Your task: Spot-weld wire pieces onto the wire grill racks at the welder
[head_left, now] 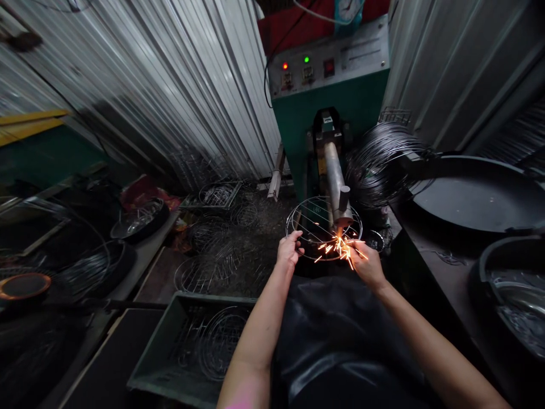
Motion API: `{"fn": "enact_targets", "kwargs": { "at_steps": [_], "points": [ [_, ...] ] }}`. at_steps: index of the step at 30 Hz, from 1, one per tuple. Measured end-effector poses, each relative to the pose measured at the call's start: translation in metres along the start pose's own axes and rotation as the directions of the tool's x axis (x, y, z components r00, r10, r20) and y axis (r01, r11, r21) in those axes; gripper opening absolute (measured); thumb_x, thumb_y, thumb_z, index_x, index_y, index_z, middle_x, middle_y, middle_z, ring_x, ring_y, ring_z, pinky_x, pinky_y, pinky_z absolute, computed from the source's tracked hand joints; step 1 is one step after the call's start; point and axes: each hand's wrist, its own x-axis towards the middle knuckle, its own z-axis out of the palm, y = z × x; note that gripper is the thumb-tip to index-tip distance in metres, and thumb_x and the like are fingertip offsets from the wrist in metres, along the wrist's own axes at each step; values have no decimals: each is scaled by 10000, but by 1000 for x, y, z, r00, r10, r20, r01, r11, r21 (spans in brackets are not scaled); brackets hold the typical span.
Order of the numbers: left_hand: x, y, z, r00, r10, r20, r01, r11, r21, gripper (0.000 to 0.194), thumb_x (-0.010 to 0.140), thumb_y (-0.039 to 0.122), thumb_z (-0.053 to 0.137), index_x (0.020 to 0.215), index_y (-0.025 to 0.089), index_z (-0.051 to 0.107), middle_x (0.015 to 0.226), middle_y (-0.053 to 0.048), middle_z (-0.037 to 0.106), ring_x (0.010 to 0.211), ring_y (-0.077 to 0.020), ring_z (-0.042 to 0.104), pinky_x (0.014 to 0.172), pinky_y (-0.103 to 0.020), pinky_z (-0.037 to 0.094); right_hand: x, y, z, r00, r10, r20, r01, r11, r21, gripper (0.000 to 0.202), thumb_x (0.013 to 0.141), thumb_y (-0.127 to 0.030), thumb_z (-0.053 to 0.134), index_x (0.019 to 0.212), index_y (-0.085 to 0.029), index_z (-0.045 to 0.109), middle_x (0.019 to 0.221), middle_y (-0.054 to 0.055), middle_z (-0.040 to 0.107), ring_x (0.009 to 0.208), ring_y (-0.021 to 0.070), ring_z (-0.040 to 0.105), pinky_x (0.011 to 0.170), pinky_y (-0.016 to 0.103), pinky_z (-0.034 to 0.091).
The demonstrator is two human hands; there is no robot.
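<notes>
A round wire rack (313, 218) with parallel bars lies level under the rod-like electrode arm (334, 170) of a spot welder (330, 85). Bright orange sparks (339, 245) fly from below the arm's tip, at the rack's near side. My left hand (290, 248) is closed on the rack's left rim, thumb on top. My right hand (366, 264) is closed at the near right rim, right beside the sparks. Their glare partly hides its fingertips, so whether it also pinches a small loose wire cannot be made out.
A green crate (157, 346) with wire rings stands at lower left. More wire racks (217, 255) lie beyond it. To the right are a wire bundle (378, 162), a large black pan (481, 196) and a black tub (481, 272) holding metal parts. Corrugated metal walls (204, 74) stand behind.
</notes>
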Motion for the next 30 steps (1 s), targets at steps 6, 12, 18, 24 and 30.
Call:
{"fn": "enact_targets", "kwargs": {
  "at_steps": [6,12,18,24,30],
  "points": [
    [1,1,1,1000,-17,-19,17,1000,14,278,520,208,732,605,145,474,497,79,386,392,-26,363,357,-154,279,-23,20,-27,982,144,-124,-134,987,90,385,771,-467,522,1000,-173,618,782,44,654,625,168,618,622,290,494],
    [-1,3,2,999,-33,-5,33,999,-11,254,531,176,702,601,146,459,493,79,369,397,-26,343,357,-154,242,-73,85,-64,887,454,90,-448,891,-77,303,678,-368,523,876,-153,604,564,2,576,450,133,509,458,253,419],
    [-11,0,0,998,63,-16,-64,996,-62,319,515,181,709,630,168,412,524,87,372,410,-27,364,356,-153,245,-54,35,-44,956,276,97,-288,944,158,375,763,-455,539,1013,-180,486,726,9,598,502,99,476,496,229,398],
    [-16,-4,2,997,70,-22,-72,992,-100,366,483,191,724,635,173,392,527,88,380,407,-21,351,355,-156,234,-24,1,-22,975,177,134,-207,942,265,403,754,-453,551,1028,-160,591,703,6,547,585,114,478,576,248,383],
    [-21,-6,6,996,85,-18,-87,989,-118,360,472,198,726,654,172,416,521,87,393,413,-21,349,363,-154,227,-23,2,-20,955,284,85,-295,891,344,320,720,-296,540,1012,-200,452,671,-35,527,519,98,448,487,218,355]
  ]
}}
